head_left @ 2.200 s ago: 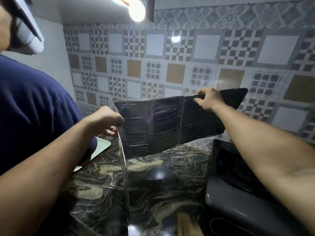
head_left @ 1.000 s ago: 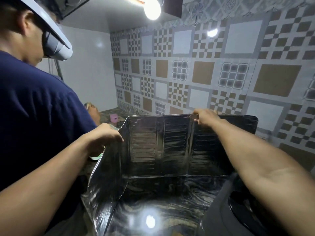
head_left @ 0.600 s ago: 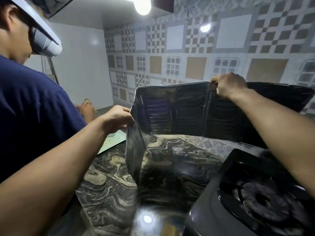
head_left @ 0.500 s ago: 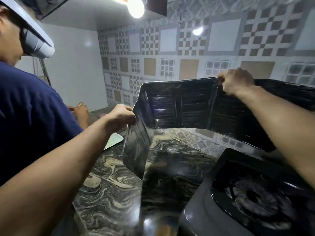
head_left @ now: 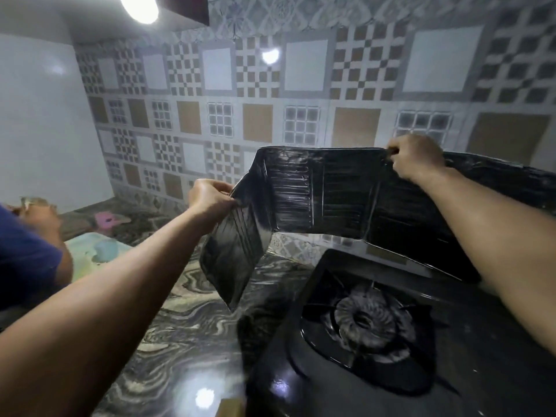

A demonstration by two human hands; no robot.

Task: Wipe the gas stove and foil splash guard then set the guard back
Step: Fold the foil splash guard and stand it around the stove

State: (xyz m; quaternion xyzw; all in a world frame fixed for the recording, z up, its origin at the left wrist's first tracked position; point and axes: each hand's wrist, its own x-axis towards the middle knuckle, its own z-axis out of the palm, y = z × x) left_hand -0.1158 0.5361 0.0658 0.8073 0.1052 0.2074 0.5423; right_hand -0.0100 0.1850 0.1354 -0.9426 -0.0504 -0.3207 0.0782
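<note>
A: Holding the guard (head_left: pixel 331 194), were both hands?
B: Yes. Left hand (head_left: pixel 209 198) pinched its side panel, right hand (head_left: pixel 416 159) gripped its top edge, above the stove (head_left: pixel 361 341).

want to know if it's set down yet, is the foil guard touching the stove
Apart. The head view shows the foil splash guard held up by the left hand and right hand, with wall tile visible between its bottom edge and the gas stove.

Marbled counter (head_left: pixel 192 341): gas stove (head_left: pixel 376 365), perhaps tray (head_left: pixel 87 254)
</note>
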